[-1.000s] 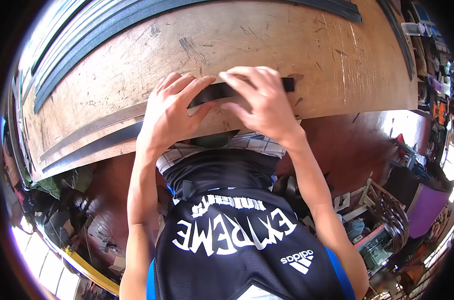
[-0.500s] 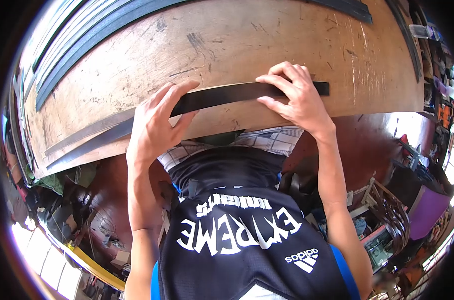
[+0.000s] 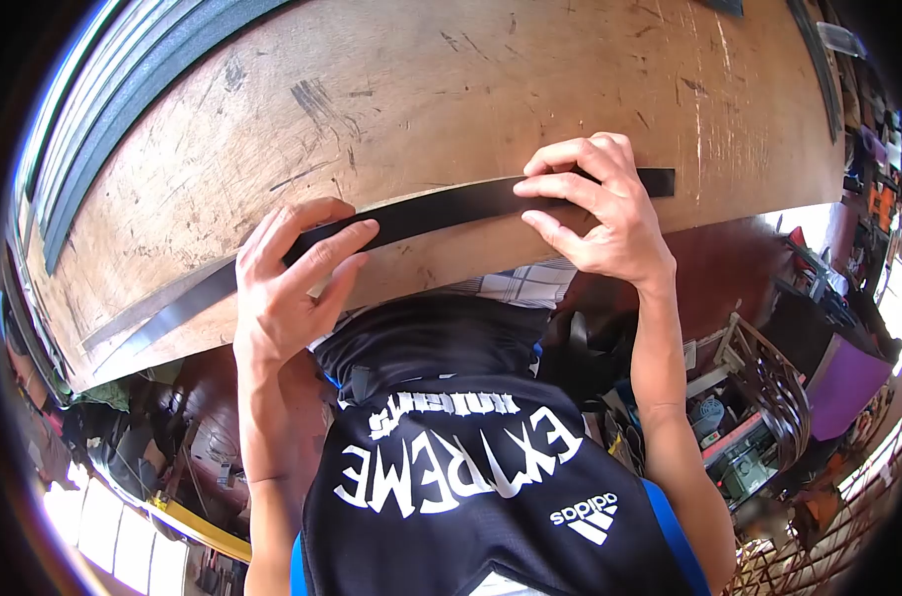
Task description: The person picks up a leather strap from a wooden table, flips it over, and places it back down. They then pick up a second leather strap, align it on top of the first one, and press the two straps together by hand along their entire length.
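A long black strip [image 3: 441, 209] is held flat against the near edge of the worn wooden counter [image 3: 491, 89], running from the lower left of the frame to just right of centre. The left hand [image 3: 287, 283] is spread with its fingers laid over the strip left of centre, pressing rather than closed around it; the right hand [image 3: 595, 214] is curled with its fingertips pinched down on the strip close to its right end, a short length of which is left sticking out beyond the fingers. Because the strip lies right at the counter's edge and is only pressed from above, it could be judged liable to slip off or spring up between the hands if pressure were eased on one side, and a shift of one hand alone could skew it out of line with the edge. More dark strips [image 3: 123, 109] are stacked along the upper left of the frame. On the black shirt [image 3: 471, 467] in the lower centre, "EXTREME" in white letters and an "adidas" logo can be read; a smaller line above it cannot be made out.
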`<state>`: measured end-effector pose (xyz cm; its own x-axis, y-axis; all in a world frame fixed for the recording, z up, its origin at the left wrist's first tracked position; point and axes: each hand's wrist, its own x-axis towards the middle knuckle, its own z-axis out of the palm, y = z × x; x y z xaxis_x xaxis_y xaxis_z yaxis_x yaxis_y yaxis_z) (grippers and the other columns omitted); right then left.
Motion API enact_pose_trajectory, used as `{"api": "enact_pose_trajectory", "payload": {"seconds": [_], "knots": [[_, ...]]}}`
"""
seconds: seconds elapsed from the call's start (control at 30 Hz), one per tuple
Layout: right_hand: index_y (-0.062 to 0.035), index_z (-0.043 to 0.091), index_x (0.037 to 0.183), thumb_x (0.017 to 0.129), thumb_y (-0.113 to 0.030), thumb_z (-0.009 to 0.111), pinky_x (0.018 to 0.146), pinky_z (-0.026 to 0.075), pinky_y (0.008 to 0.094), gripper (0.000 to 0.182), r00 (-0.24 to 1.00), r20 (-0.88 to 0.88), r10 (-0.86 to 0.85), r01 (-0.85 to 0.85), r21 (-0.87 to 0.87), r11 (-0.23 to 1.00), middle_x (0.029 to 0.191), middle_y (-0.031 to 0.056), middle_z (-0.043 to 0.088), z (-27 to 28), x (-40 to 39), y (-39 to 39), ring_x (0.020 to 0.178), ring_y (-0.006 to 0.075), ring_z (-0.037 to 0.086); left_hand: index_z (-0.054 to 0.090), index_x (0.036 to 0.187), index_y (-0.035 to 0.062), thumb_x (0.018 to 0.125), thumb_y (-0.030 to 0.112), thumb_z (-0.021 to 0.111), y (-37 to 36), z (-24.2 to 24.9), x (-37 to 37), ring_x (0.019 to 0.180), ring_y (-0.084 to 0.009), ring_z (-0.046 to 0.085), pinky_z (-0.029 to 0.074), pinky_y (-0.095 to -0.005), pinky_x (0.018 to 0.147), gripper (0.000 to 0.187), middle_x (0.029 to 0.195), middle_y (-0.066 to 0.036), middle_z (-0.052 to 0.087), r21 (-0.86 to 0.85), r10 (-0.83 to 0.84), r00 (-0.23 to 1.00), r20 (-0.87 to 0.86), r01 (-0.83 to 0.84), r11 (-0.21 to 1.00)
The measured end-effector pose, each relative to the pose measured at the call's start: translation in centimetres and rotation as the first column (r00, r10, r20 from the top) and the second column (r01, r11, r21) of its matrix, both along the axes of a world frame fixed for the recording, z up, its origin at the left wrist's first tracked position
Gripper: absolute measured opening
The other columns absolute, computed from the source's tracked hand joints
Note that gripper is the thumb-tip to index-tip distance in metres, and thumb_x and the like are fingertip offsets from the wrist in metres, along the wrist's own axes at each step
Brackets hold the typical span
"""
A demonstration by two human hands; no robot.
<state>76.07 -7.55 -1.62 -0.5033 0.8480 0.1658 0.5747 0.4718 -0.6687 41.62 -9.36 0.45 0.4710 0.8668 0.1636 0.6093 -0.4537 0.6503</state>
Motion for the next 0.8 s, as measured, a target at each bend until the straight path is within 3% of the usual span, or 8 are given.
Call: {"api": "enact_pose_trajectory", "payload": {"seconds": [0.27,0.8], "knots": [[-0.0158,0.077,0.102,0.078,-0.008,0.086,0.1,0.043,0.0443,0.027,0.999,-0.003,0.039,-0.039,-0.011,0.999,0.109,-0.0046,0.067,-0.06,-0.18,0.36,0.095,0.0208,0.06,0.082,0.117,0.0154,0.072,0.002,0.086,0.08,-0.13,-0.07,0.094,-0.0295,0.073,0.06,-0.0412,0.081,0.047,0.111,-0.01,0.075,0.014,-0.023,1.0,-0.018,0.023,1.0],[-0.0147,0.078,0.099,0.078,-0.009,0.086,0.101,0.045,0.0414,0.023,0.999,0.027,0.027,-0.028,0.004,1.0,0.106,-0.0029,0.068,0.13,-0.42,0.63,0.096,0.022,0.061,0.082,0.113,0.0142,0.072,0.001,0.086,-0.16,-0.72,0.0,0.095,-0.0296,0.074,0.06,-0.04,0.081,0.043,0.112,-0.01,0.075,0.042,0.014,1.0,-0.011,-0.013,0.999]]}}
